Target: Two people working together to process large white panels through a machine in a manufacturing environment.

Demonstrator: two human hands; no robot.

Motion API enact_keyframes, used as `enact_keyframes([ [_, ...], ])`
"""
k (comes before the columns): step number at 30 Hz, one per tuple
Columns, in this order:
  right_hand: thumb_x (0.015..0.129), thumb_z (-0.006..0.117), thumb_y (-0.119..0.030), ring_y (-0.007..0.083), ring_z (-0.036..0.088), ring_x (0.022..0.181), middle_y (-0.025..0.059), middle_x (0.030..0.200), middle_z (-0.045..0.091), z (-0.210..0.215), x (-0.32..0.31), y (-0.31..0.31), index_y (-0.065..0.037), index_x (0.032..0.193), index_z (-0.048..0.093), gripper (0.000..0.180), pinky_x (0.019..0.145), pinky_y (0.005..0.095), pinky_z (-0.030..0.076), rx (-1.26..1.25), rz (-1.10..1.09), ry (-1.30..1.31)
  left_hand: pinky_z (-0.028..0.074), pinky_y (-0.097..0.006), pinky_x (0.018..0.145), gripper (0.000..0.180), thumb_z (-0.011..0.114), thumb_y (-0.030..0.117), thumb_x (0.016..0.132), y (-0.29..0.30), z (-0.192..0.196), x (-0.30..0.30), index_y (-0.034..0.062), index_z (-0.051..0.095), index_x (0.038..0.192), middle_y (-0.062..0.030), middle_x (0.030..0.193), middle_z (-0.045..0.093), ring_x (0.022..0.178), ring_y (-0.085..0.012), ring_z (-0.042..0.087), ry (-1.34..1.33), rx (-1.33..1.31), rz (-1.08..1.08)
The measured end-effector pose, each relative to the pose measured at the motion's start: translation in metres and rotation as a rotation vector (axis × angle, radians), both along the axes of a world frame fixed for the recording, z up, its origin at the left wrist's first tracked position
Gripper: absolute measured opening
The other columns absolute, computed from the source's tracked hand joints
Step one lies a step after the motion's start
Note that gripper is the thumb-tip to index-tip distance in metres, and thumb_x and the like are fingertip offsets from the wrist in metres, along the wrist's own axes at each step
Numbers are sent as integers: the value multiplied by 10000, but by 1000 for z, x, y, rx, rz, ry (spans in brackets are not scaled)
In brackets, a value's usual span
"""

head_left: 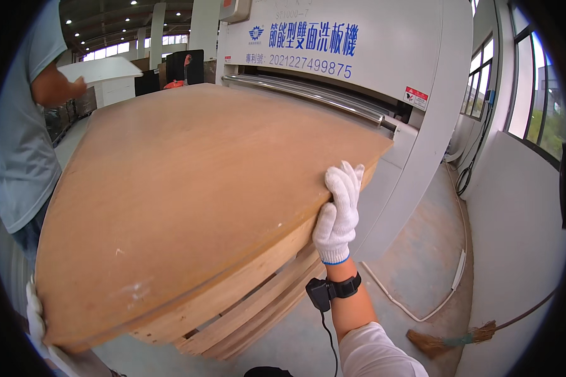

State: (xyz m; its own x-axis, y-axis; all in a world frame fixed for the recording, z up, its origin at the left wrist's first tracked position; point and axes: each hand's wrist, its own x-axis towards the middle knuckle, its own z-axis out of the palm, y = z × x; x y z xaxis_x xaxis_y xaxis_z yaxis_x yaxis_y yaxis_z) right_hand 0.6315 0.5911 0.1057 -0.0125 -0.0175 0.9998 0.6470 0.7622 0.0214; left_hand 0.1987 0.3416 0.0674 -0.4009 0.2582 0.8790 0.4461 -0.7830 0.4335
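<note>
A large brown wooden board (188, 163) lies flat on a pallet-like wooden frame (251, 327), its far edge close to the rollers of a white machine (333, 31). My right hand (338, 217), in a white knit glove, rests against the board's right edge. Its fingers are stretched out along that edge. At the near left corner, my left hand (36, 317), also gloved in white, is wrapped round the board's rim. Only part of it shows at the picture's border. A black strap device (333, 289) with a cable sits on my right wrist.
Another person in a light blue shirt (19, 138) stands beside the board's left edge, one bare hand (75, 87) raised. Shiny rollers (308, 97) span the machine's slot. On the floor at right are a pale conduit (415, 314) and a broom (443, 339), near the white wall (516, 207).
</note>
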Motion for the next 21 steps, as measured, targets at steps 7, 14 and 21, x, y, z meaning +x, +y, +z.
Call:
enact_keyframes([
  [7, 951, 391, -292, 412, 474, 1195, 185, 1134, 587, -3, 0, -1, -25, 1080, 564, 343, 1092, 615, 187, -108, -57, 15, 296, -514, 1086, 525, 346, 390, 953, -9, 3, -22, 36, 488, 1313, -218, 1401, 422, 1299, -390, 394, 270, -9, -131],
  [14, 935, 399, -273, 426, 439, 1222, 170, 1185, 553, 2, 6, -12, -44, 1088, 540, 309, 1087, 622, 196, -255, -126, -50, 288, -511, 1092, 505, 360, 412, 944, 3, 41, 21, 104, 509, 1314, -148, 1368, 483, 1286, -400, 412, 428, 58, -28],
  [21, 770, 573, -220, 434, 413, 1228, 186, 1212, 522, 46, 25, -52, -21, 1122, 522, 408, 1062, 600, 268, -640, -177, -365, 255, -524, 1092, 260, 478, 183, 930, -46, 119, 74, 18, 544, 1120, -160, 1249, 530, 1290, -415, 380, 249, -580, 88],
])
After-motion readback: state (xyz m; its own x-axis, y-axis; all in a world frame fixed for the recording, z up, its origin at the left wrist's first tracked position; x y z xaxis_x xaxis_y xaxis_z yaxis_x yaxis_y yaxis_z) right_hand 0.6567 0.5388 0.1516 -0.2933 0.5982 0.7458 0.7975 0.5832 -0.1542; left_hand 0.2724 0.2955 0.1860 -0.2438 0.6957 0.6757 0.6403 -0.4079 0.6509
